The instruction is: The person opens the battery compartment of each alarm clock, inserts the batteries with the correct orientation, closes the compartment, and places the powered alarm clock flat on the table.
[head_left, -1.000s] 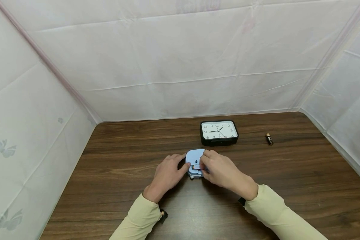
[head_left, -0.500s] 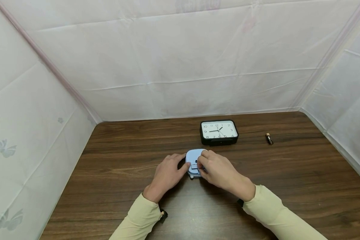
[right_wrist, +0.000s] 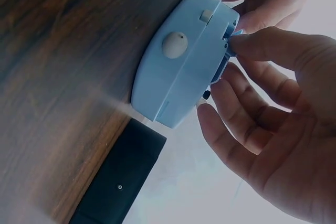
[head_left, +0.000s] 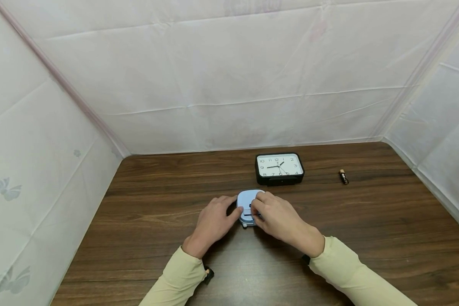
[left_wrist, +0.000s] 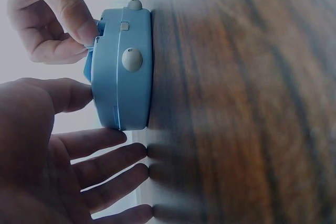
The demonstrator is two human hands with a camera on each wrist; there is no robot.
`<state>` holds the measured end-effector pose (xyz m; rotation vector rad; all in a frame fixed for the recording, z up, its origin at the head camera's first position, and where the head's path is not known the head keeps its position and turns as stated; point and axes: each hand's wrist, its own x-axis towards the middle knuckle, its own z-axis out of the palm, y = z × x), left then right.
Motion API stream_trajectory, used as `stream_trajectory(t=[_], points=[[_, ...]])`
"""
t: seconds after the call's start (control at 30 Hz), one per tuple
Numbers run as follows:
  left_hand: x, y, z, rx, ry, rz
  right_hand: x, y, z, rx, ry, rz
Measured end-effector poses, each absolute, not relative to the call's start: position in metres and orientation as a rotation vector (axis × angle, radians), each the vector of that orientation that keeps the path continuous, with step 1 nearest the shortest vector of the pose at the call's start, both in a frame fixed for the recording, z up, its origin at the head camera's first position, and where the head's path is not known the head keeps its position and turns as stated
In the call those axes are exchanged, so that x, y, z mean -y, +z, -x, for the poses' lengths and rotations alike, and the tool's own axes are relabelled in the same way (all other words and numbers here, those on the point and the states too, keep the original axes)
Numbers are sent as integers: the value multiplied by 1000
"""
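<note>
A small light-blue alarm clock lies back up on the table, its white feet showing in the left wrist view. My left hand steadies it from the left, thumb on the back and index finger against the side, the other fingers extended toward the tabletop. With thumb and index finger, my right hand pinches a light-blue battery cover over the battery compartment. One end of the cover stands raised from the clock. A black knob sticks out beside the right fingers.
Behind the blue clock stands a black rectangular clock with a white dial. Farther right lies a loose black and copper battery. Pale sheets wall the back and sides of the wooden table.
My right hand has shifted slightly left with the battery cover, which now hides the battery seen in the compartment a second ago. My left hand and the blue clock have stayed in place.
</note>
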<state>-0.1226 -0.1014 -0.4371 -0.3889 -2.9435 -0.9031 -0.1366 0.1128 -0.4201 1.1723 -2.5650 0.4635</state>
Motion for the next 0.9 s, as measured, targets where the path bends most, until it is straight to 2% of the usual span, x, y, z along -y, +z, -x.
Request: stream_trajectory(t=[0.9], points=[[102,-437,122,2951,-915,415,-115,-417,134,2575,428,-1181]])
